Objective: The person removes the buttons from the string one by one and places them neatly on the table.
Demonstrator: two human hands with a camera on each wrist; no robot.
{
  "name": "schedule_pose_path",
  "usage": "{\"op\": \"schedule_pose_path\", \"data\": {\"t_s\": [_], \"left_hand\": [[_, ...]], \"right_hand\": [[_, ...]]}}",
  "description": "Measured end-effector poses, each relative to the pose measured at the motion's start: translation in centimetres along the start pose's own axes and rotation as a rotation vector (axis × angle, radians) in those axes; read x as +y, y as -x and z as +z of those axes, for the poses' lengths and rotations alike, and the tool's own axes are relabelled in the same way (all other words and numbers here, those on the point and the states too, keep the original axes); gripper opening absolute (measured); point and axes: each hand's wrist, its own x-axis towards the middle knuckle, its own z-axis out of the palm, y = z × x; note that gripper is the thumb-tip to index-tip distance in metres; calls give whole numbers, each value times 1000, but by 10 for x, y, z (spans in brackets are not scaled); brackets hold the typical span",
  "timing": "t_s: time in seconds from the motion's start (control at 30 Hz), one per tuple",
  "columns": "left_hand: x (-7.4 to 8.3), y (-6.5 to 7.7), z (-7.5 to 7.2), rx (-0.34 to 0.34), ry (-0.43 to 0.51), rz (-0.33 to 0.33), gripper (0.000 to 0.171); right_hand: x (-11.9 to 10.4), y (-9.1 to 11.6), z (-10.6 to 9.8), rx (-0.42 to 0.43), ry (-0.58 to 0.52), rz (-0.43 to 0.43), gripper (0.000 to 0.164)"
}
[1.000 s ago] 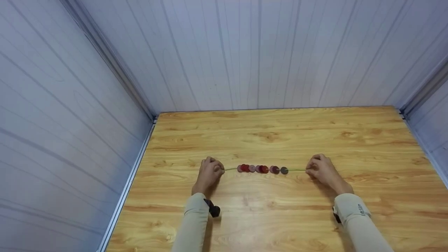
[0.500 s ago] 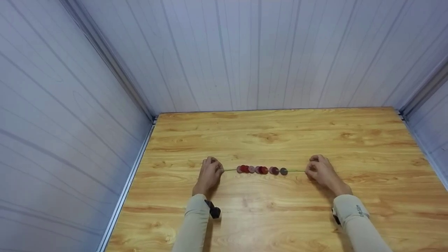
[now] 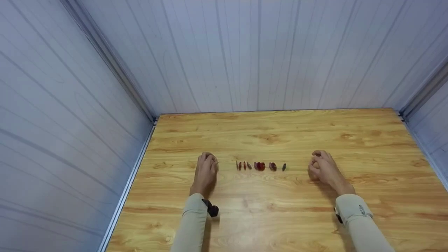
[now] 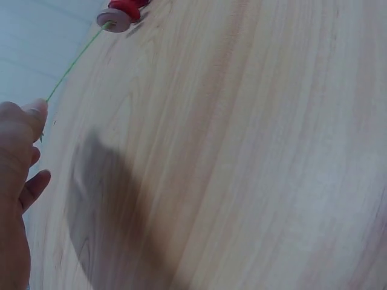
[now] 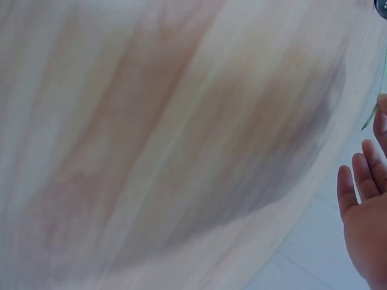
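A thin green string (image 4: 75, 59) runs between both hands, hardly visible in the head view. Round buttons are threaded on it: a pinkish one (image 4: 113, 20), red ones (image 3: 261, 166) around the middle, and a dark one (image 3: 284, 167) at the right end. Several now stand edge-on, with gaps between some of them. My left hand (image 3: 205, 172) pinches the string's left end between thumb and fingertip. Its right end is pinched by my right hand (image 3: 324, 171); a short green tail (image 5: 366, 124) sticks out past those fingertips, with the other fingers loosely extended.
Under the hands lies a wood-grain tabletop (image 3: 266, 213). White panel walls (image 3: 238, 56) rise behind it and at both sides. A small black device (image 3: 212, 210) sits on the left wrist, and another (image 3: 338, 216) at the right cuff.
The buttons have turned from face-up and overlapping to mostly edge-on. Both hands have shifted slightly apart and farther from the body, still pinching the string.
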Motion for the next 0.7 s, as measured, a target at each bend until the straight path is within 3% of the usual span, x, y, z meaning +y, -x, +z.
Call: {"op": "schedule_pose_path", "data": {"t_s": [0.37,0.53,0.7], "left_hand": [[1,-1,-1,52,10,-10,13],[1,2,0,44,26,-25,13],[1,4,2,24,-42,15,15]], "right_hand": [[-3,-1,-1,63,-30,13,8],[-3,-1,-2,71,-18,5,8],[-1,0,-4,40,-20,22,9]]}}
